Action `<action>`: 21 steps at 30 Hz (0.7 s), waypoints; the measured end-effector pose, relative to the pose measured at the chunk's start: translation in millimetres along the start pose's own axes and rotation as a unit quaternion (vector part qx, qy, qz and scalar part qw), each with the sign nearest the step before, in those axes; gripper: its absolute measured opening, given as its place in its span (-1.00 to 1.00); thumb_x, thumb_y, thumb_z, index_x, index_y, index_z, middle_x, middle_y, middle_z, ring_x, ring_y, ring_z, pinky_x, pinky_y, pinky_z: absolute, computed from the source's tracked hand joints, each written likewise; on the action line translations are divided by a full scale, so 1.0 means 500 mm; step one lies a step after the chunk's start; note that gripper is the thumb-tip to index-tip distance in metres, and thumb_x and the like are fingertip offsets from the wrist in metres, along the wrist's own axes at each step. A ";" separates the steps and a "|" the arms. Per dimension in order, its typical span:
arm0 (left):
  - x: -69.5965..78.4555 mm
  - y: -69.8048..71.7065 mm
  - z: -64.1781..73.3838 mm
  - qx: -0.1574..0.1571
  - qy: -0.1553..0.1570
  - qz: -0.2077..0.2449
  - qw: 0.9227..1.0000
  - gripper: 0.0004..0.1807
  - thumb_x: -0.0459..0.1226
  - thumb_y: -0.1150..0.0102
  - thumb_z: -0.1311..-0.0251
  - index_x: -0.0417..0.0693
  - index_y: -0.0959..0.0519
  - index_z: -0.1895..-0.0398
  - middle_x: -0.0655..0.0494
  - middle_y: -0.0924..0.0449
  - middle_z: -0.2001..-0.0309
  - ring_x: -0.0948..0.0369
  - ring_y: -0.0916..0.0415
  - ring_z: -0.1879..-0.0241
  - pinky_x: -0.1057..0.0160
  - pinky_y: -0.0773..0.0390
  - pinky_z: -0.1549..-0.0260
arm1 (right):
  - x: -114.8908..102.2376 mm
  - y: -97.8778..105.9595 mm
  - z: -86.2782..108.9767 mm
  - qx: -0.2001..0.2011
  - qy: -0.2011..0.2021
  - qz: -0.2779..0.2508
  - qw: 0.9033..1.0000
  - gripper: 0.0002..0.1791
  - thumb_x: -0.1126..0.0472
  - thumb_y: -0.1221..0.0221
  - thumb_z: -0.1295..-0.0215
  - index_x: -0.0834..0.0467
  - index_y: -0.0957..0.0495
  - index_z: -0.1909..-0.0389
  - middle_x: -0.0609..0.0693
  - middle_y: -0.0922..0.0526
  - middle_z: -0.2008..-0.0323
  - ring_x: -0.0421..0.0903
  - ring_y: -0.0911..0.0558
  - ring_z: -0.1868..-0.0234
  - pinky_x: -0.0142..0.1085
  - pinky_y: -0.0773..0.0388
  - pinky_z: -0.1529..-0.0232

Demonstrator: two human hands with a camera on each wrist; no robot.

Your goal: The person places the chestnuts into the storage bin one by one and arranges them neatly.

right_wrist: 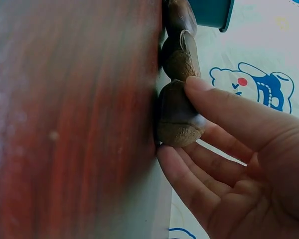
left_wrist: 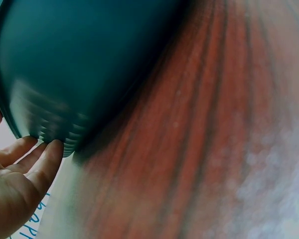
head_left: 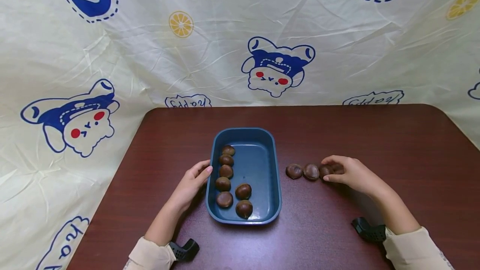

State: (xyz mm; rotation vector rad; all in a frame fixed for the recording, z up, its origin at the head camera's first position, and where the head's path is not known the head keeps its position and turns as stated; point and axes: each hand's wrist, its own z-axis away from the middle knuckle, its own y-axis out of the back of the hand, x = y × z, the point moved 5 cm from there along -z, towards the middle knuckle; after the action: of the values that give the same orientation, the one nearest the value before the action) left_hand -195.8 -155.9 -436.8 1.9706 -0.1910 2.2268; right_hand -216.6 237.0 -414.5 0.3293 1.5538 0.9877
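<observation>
A blue rectangular tray [head_left: 258, 170] stands on the table with several chestnuts inside. One column of chestnuts [head_left: 226, 171] runs along its left wall, and two more chestnuts [head_left: 243, 191] lie beside the lower end. My left hand [head_left: 193, 184] rests its fingertips against the tray's outer left side, near the rim. To the right of the tray, three chestnuts form a row on the table. My right hand [head_left: 350, 174] pinches the rightmost chestnut [right_wrist: 179, 114] between thumb and fingers. That one sits close against the middle chestnut [head_left: 311, 171]; the leftmost chestnut [head_left: 294, 171] is nearest the tray.
The dark reddish-brown table [head_left: 318, 236] has rounded far corners. A white cloth [head_left: 210, 61] with blue cartoon prints hangs behind it and along the left side. Black wrist devices [head_left: 369, 229] sit at both cuffs.
</observation>
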 end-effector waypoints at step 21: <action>0.002 0.000 0.000 -0.002 -0.002 0.003 1.000 -0.53 -0.21 0.06 -0.29 -0.32 -0.28 -0.17 -0.22 -0.36 -0.09 0.02 -0.34 -0.03 0.10 -0.31 -0.05 | -0.017 0.012 -0.003 0.038 0.011 0.020 0.999 -0.58 0.24 -0.28 -0.05 0.32 -0.45 0.07 0.14 -0.56 0.22 0.08 -0.57 0.22 -0.17 -0.51 0.29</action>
State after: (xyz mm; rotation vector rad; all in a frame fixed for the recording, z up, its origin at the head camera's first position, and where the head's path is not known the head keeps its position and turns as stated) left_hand -195.8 -155.8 -435.8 1.9751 -0.2020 2.2232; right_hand -217.9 234.1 -404.8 0.4051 1.6124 0.9670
